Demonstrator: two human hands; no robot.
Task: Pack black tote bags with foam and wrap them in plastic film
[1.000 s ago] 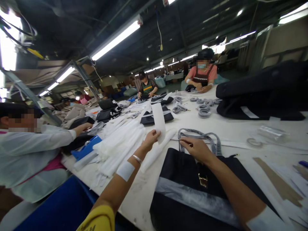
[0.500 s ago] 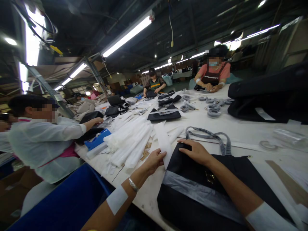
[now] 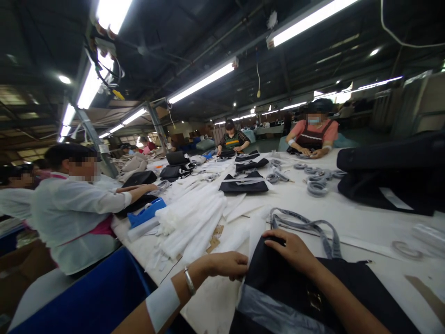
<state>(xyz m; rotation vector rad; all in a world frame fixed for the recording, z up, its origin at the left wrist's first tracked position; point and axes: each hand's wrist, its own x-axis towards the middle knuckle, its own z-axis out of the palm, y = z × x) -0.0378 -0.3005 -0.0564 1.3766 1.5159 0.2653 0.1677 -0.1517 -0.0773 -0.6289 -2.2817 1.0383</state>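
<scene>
A black handbag [image 3: 288,290] lies in front of me, with clear film across its front and grey-wrapped handles [image 3: 325,232] at its far edge. My right hand [image 3: 294,253] grips its upper left corner, fingers bent over the edge. A white strip of sheet material [image 3: 257,225] runs along the bag's left edge. My left hand [image 3: 231,265] is closed at that edge, fingers pinching the strip; the fingertips are partly hidden by the bag.
A heap of white strips [image 3: 194,218] lies beyond my left hand, near a blue tape dispenser [image 3: 148,211]. Wrapped handle coils [image 3: 317,185] and black bags [image 3: 243,182] lie further off. A blue bin [image 3: 93,297] stands left. Co-workers sit around the table.
My view has tilted up, so the scene sits lower. My left hand has moved with the white strip down against the bag's left edge. My right hand stays on the corner.
</scene>
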